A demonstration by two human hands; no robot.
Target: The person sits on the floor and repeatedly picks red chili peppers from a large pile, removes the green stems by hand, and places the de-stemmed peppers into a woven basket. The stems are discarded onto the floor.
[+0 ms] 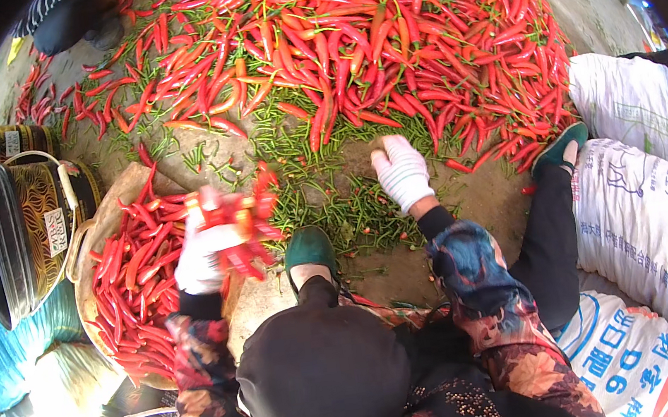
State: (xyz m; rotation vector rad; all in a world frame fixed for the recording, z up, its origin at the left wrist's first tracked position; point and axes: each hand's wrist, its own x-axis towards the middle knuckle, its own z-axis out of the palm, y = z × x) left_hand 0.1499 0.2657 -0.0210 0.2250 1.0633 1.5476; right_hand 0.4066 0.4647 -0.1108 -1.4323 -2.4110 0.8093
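Note:
My left hand (205, 255), in a white glove, grips a bunch of red chili peppers (254, 218), blurred by motion. It hovers at the right side of a wide shallow basket (84, 301) with many red chilies (130, 277) inside. My right hand (403, 172), also gloved in white with thin stripes, is above the ground in front of a big heap of red chilies (389, 45), many with green stems on. Its fingers are partly curled; whether anything sits between them is hidden. Loose green stems (346, 207) litter the ground between my hands.
Black-and-gold buckets (40, 213) stand left of the basket, beside a blue woven sack (42, 325). Full white woven sacks (636, 221) line my right side. My green shoes (309, 252) rest on the ground. Another person (73, 21) is at the upper left.

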